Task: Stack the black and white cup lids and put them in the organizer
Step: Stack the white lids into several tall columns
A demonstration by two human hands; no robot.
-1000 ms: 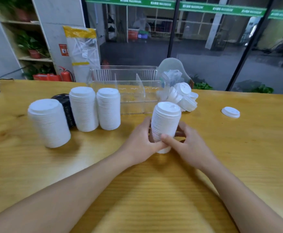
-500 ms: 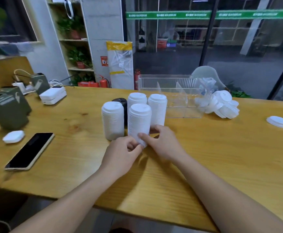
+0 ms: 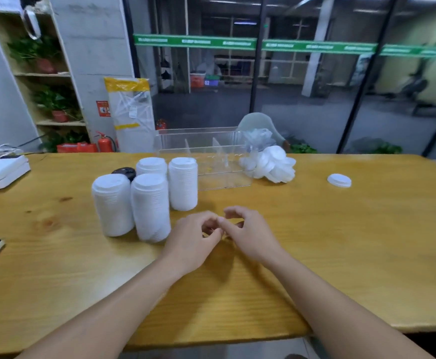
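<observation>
Lids for the task sit in several places on the pale wooden table (image 3: 341,242): four upright white lid stacks (image 3: 151,207) cluster at centre-left, with a black stack (image 3: 124,172) half hidden at their far side. A loose heap of white lids (image 3: 271,164) spills from a clear bag at the right end of the clear organizer (image 3: 206,161), and a single white lid (image 3: 339,180) lies flat, well apart at far right. Both hands hold nothing. The left hand (image 3: 193,242) and right hand (image 3: 248,234) hover low over bare wood, fingers loosely curled, thumb and forefinger tips almost touching each other. The nearest stack stands just left of the left hand, its long axis vertical, so that hand is the closer one for a grasp around the stack's side. The organizer lies farther away, beyond the stacks and slightly right. Its compartments, split by thin see-through dividers, look empty, though the glare makes this hard to confirm. The stacks are ribbed columns of thin moulded plastic with domed tops, and probably light and easily toppled. The likely next move is carrying a stack across into a compartment, supported at both ends.
</observation>
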